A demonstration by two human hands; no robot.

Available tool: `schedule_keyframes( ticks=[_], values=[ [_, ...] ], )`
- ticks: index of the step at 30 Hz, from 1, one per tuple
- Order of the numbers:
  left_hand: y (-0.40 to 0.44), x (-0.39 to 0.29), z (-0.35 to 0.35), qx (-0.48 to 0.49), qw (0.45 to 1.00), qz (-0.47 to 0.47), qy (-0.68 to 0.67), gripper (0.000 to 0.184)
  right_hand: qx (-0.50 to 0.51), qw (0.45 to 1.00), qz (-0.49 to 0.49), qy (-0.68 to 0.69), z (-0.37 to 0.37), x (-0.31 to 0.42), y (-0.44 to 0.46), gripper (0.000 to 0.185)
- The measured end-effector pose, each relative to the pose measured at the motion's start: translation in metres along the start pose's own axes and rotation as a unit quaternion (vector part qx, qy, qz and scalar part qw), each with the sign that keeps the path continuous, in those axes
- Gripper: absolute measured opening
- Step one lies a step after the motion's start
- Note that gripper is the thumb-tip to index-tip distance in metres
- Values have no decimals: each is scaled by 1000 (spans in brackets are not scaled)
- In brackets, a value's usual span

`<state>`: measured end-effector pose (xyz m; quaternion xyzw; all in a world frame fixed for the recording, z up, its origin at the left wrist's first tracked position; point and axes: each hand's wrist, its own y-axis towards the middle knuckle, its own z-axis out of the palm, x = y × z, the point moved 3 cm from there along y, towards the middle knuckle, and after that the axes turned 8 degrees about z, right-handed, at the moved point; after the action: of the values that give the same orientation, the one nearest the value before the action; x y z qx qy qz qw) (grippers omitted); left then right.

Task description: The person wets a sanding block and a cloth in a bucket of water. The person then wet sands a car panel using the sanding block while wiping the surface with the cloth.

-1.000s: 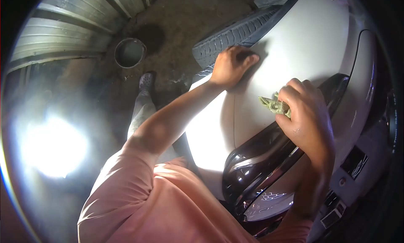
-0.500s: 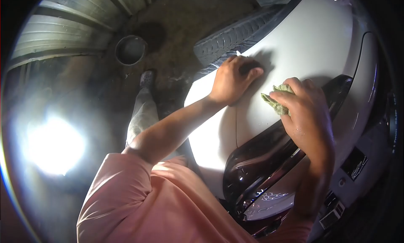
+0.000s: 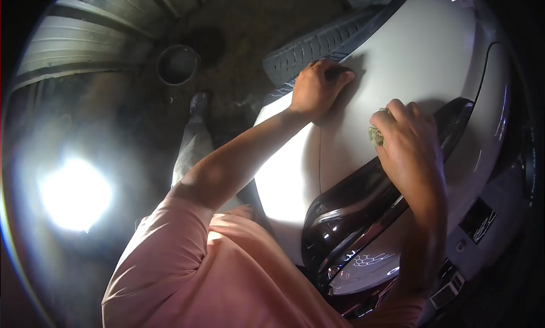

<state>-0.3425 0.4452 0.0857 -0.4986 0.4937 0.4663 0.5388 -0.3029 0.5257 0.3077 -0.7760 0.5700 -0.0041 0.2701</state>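
Note:
My right hand [image 3: 410, 138] is closed around a crumpled pale green cloth [image 3: 376, 136], close to the white car body panel [image 3: 420, 50]. Only a small bunch of the cloth shows past the fingers. My left hand [image 3: 318, 89] rests at the panel's edge near the tire [image 3: 318, 47], its fingers curled and its thumb pointing right. Between that thumb and the fingers is a dark area; I cannot tell whether it is an object or shadow. Below my hands lies a dark, glossy car light [image 3: 346, 214], set into the bodywork.
A round bucket [image 3: 177, 65] stands on the dark floor at upper left. Ribbed metal sheeting [image 3: 96, 38] borders that corner. A bright lamp [image 3: 76, 194] glares at left. My leg [image 3: 194, 141] is beside the car.
The cloth has bunched further into my right hand, so less of it shows. My left hand has shifted slightly up along the panel's edge.

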Motion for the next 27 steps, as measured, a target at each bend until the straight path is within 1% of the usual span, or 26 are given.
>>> schedule_keyframes(
  ticks=[1,3,4,5,6,7,9,10,12,15,16,17,19,20,21,23,25,26,27],
  values=[
    [12,1,3,7,999,-38,-26,47,-6,1000,5,3,1,-1,-1,22],
    [3,1,3,-6,1000,-10,-6,45,18,1000,-5,-18,-1,-2,-2,22],
    [-14,-1,1,-7,1000,7,2,45,30,999,-10,-28,-1,-2,0,22],
    [-39,-5,-5,-8,1000,23,10,44,23,999,-13,-29,-3,0,0,17],
    [-57,-8,-11,0,1000,17,24,44,16,999,-14,-29,-4,2,0,11],
    [-63,-9,-13,-14,998,42,39,44,10,999,-15,-30,-4,3,0,6],
    [-46,-2,-8,-7,999,32,10,45,34,999,0,-29,-3,2,0,16],
    [-25,0,-5,-8,1000,10,8,46,44,999,7,-28,-2,1,1,21],
    [1,3,0,2,1000,-14,7,49,44,999,11,-19,-3,0,1,21],
    [-36,6,-1,-17,998,20,57,47,30,1000,-2,-10,-4,-2,2,21],
    [-53,-4,-9,-12,999,6,33,46,24,1000,-8,-5,-3,-2,1,20],
    [-50,-4,-9,-12,999,18,29,46,21,1000,-7,-6,-2,-1,2,20],
    [-37,0,-5,-11,999,37,20,45,20,1000,-5,-8,-3,0,0,20],
    [-17,0,-2,-6,1000,-10,19,45,27,1000,-1,-6,-3,0,0,20],
    [2,3,5,-21,1000,-7,-1,45,33,999,3,-3,-3,-1,1,21],
    [11,1,8,-28,999,1,16,48,29,1000,1,-3,-4,-1,0,21],
    [-18,-1,2,-4,998,37,53,51,8,1000,-12,-8,-2,-2,0,22],
    [-38,-6,-3,-11,999,22,31,50,9,1000,-13,-5,-2,-1,1,21],
    [-46,-3,-4,-28,999,30,27,46,11,1000,-13,-1,-3,0,2,21]
  ],
)
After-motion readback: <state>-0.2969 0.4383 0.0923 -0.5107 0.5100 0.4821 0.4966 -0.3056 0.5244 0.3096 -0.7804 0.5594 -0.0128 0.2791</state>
